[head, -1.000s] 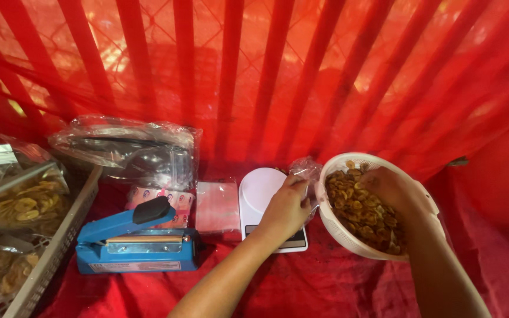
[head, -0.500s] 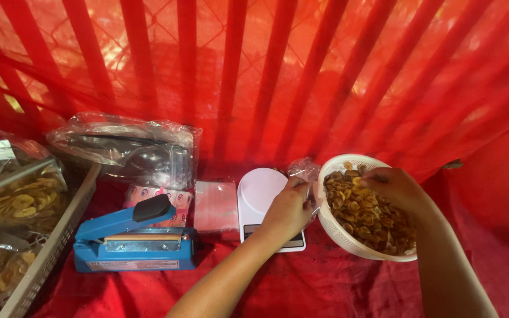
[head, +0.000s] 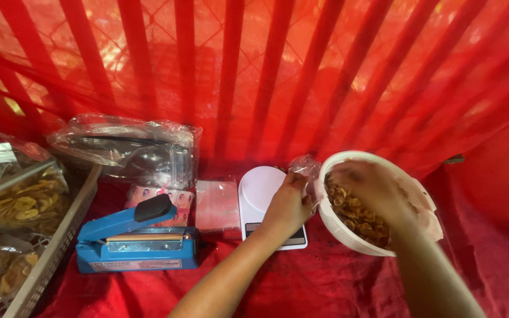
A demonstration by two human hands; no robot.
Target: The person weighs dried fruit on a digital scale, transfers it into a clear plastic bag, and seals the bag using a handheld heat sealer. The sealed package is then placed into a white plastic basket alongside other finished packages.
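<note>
The left hand [head: 287,203] pinches the mouth of a small clear plastic bag [head: 305,168], fingers closed on its crumpled upper edge, over a white kitchen scale [head: 263,191]. The right hand [head: 369,188] reaches into a white perforated basket [head: 357,238] of golden-brown banana chips [head: 357,215]; it is motion-blurred, so whether it is closed on chips cannot be told. The bag sits just beside the basket's near rim, between the two hands. Left of the scale lies a flat pink packet [head: 218,203], then a blue heat sealer [head: 136,238] with a black knob. Behind the sealer lies a heap of clear bags [head: 128,147]. At far left, a grey crate [head: 54,247] holds bagged chips [head: 22,203]. All rests on a red cloth [head: 301,282].
</note>
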